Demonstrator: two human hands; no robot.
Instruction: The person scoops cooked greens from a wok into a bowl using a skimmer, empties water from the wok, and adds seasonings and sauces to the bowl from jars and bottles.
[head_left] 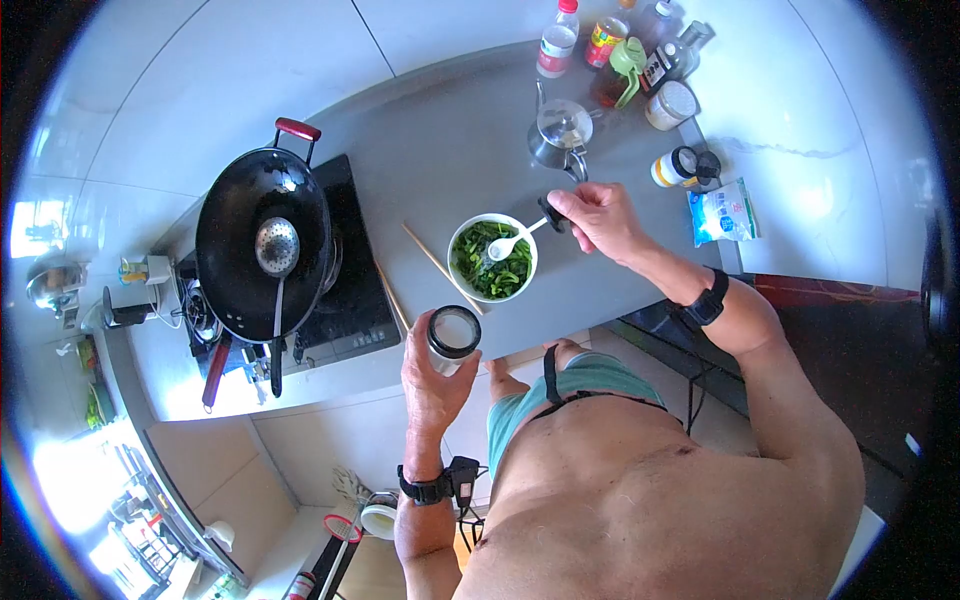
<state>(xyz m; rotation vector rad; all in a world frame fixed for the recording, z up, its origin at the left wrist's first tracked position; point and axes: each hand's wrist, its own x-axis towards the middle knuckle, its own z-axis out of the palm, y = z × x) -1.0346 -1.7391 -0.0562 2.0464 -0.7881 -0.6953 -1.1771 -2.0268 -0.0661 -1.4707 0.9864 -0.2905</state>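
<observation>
My left hand (436, 385) is wrapped round a glass jar (454, 333) with a black rim, its top uncovered and something pale inside. My right hand (600, 222) pinches a black lid (551, 214) with a white spoon (503, 247) attached. The spoon's bowl is over a white bowl (533, 275) of chopped green leaves (480, 272). Whether the spoon touches the leaves I cannot tell. Just left of the bowl a wooden chopstick (440, 264) lies on the counter, with another (393, 297) further left beside the stove.
A black wok (225, 250) holding a slotted ladle (277, 247) sits on the stove (365, 290) at left. Behind the bowl stand a metal pot (560, 130), several bottles and a green-lidded jug (626, 72). At right are a jar (673, 166) and a blue-white packet (722, 212).
</observation>
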